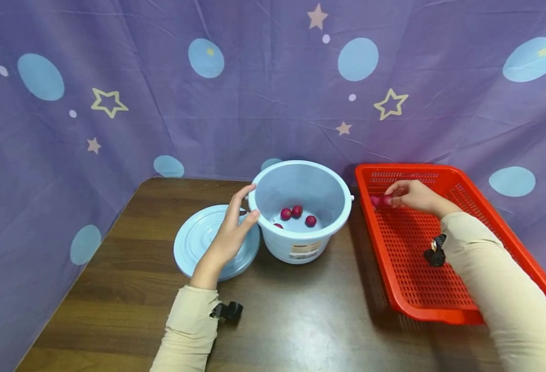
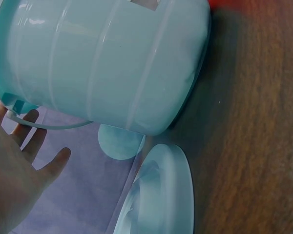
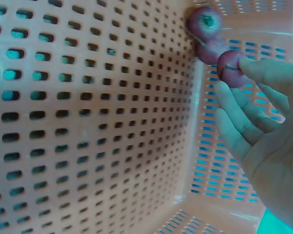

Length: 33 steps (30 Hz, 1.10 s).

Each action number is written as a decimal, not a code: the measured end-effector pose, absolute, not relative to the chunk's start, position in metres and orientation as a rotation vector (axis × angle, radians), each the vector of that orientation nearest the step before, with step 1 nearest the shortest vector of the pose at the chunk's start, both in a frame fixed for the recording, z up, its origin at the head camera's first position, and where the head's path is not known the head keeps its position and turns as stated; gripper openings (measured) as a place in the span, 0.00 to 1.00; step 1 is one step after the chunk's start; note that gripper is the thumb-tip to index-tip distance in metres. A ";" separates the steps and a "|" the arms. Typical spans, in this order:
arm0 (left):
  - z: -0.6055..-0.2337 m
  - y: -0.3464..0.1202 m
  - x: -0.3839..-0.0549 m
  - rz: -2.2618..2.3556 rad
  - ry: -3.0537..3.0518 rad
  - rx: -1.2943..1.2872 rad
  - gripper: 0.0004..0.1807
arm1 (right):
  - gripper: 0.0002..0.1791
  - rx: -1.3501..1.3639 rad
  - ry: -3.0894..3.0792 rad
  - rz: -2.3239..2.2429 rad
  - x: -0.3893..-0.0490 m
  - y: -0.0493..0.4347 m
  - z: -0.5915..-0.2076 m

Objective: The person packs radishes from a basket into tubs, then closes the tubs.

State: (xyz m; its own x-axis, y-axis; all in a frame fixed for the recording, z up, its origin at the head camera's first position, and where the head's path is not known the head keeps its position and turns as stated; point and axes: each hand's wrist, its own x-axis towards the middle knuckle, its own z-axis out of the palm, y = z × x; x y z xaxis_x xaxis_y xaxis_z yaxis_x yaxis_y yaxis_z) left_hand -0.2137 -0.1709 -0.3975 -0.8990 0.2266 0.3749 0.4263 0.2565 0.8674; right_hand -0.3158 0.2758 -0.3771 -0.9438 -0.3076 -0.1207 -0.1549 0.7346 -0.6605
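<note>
Only in head view, red bulbs point(image 1: 297, 211) inside the bucket point(image 1: 277, 243); right hand point(image 1: 412, 196) pinching another bulb point(image 3: 229, 74), left hand point(image 1: 230, 232) spread.

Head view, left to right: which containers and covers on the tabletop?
Light blue lid → light blue bucket → red perforated basket.

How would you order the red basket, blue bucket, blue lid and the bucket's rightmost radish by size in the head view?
1. Red basket
2. Blue bucket
3. Blue lid, partly covered by the left hand
4. Rightmost radish
</note>
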 end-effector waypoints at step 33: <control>-0.397 -0.170 -0.213 -1.722 -2.343 -0.620 0.32 | 0.11 -0.700 2.849 -0.952 -0.260 0.258 -0.325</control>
